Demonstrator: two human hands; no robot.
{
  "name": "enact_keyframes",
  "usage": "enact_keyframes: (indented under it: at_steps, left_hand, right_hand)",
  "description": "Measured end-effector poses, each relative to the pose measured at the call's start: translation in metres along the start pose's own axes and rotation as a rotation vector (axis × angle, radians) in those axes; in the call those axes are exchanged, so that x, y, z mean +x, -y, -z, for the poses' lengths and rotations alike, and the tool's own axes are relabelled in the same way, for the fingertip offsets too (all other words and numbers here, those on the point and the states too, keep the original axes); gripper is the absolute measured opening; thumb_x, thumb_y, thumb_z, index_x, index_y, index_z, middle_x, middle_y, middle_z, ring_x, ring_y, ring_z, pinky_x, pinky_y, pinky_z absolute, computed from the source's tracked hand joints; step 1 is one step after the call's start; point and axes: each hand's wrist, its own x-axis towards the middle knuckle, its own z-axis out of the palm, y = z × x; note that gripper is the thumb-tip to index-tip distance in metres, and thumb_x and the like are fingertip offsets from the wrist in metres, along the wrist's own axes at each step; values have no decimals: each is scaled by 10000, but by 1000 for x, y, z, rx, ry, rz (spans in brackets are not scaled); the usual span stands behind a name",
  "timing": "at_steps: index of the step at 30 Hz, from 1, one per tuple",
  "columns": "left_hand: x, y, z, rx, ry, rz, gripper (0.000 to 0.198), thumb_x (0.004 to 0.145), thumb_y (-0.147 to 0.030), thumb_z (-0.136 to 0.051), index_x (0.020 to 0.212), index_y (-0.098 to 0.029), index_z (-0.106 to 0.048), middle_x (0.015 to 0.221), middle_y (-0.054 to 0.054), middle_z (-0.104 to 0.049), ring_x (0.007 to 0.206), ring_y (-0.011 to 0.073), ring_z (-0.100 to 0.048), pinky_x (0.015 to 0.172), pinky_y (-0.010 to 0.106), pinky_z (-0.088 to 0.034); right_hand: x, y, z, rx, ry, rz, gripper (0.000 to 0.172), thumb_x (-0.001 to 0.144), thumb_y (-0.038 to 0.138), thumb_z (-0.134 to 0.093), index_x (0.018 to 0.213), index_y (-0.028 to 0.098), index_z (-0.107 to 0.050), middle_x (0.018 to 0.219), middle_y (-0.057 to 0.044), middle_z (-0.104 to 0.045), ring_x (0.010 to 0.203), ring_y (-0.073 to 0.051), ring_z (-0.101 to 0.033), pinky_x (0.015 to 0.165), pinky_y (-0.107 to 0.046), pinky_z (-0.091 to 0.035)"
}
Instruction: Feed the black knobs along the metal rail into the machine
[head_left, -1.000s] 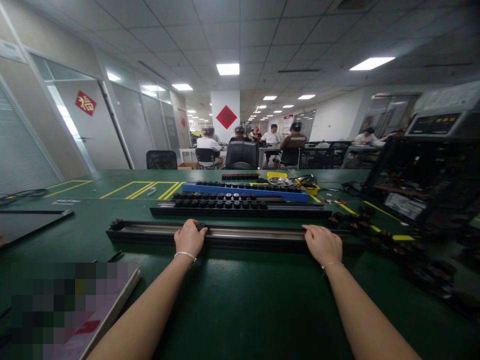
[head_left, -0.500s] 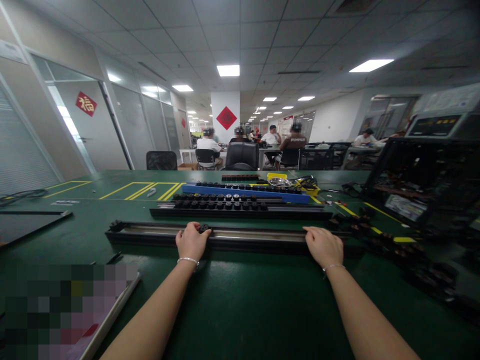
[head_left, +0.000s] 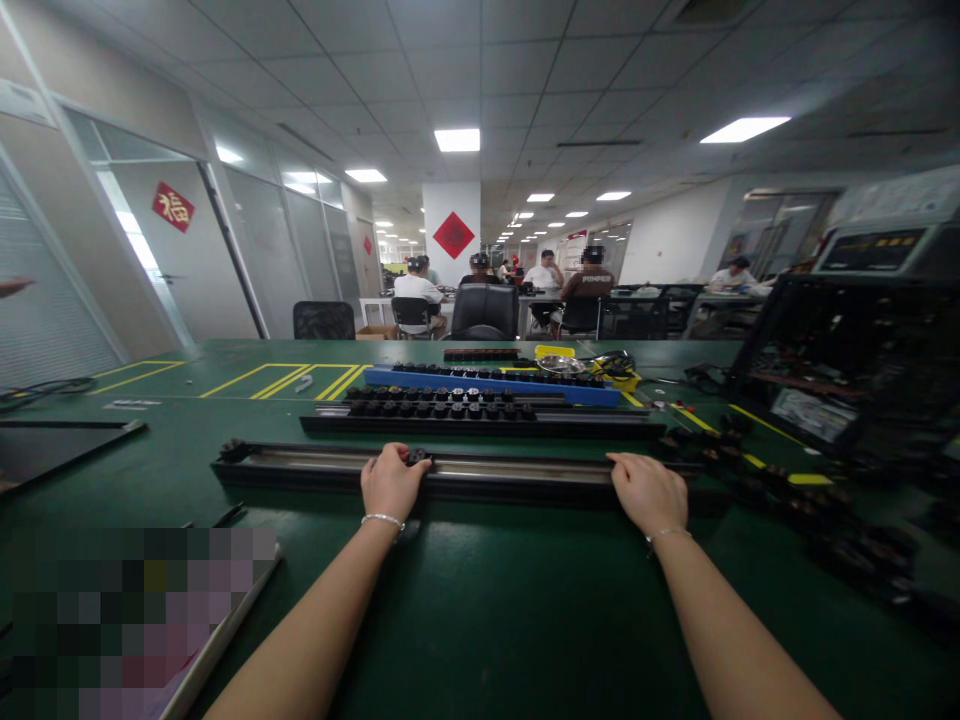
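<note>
A long black rail (head_left: pixel 517 487) with a pale metal channel lies crosswise on the green table in front of me. Between the fingers of my left hand (head_left: pixel 391 482) is a small round black part (head_left: pixel 417 457), sitting at the channel left of the rail's middle. My right hand (head_left: pixel 651 488) is closed over the rail toward its right end, with fingertips on the far edge. Another small black part (head_left: pixel 234 450) stands at the rail's left end. Behind it, a second rail (head_left: pixel 465 427) carries a row of similar round black parts (head_left: pixel 439 410).
A blue strip (head_left: pixel 495 385) with more black parts lies farther back. To the right are loose black parts (head_left: pixel 780 485) and an open computer case (head_left: pixel 825 370). A black panel (head_left: pixel 67 440) lies at left. People (head_left: pixel 592 280) sit at far tables.
My left hand has slid slightly to the right along the rail, and the round black part has moved with it. My right hand has stayed in place.
</note>
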Motion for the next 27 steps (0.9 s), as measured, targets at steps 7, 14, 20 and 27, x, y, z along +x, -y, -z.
enact_keyframes:
  at_steps: [7, 14, 20, 27]
  left_hand:
    - [0, 1, -7, -35, 3, 0, 362, 691, -444, -634, 948, -206, -545, 966, 63, -678, 962, 228, -609, 820, 319, -425]
    - [-1, 0, -14, -49, 14, -6, 364, 688, -458, -633, 944, -215, -541, 970, 55, -677, 927, 230, -621, 767, 312, -440]
    - [-2, -3, -14, -55, 26, -17, 362, 689, -460, -636, 943, -220, -543, 961, 53, -681, 923, 226, -624, 768, 307, -435]
    - [-4, -4, -14, -64, 29, -21, 359, 688, -459, -642, 941, -222, -548, 958, 52, -679, 934, 226, -620, 778, 309, -433]
  right_hand:
    - [0, 0, 1, -3, 15, -7, 413, 831, 277, -301, 1024, 276, -667, 1131, 2, -638, 1083, -187, -512, 867, -379, -351]
    - [0, -1, -2, -5, -6, -6, 405, 826, 265, -315, 1012, 275, -675, 1114, -8, -645, 1070, -185, -518, 870, -367, -352]
    - [0, -1, -3, -5, -18, 5, 391, 819, 258, -328, 1004, 268, -672, 1112, 4, -647, 1062, -172, -527, 868, -353, -353]
    - [0, -2, -1, 13, -15, 15, 391, 826, 263, -323, 999, 258, -674, 1122, -10, -643, 1079, -180, -521, 884, -363, -348]
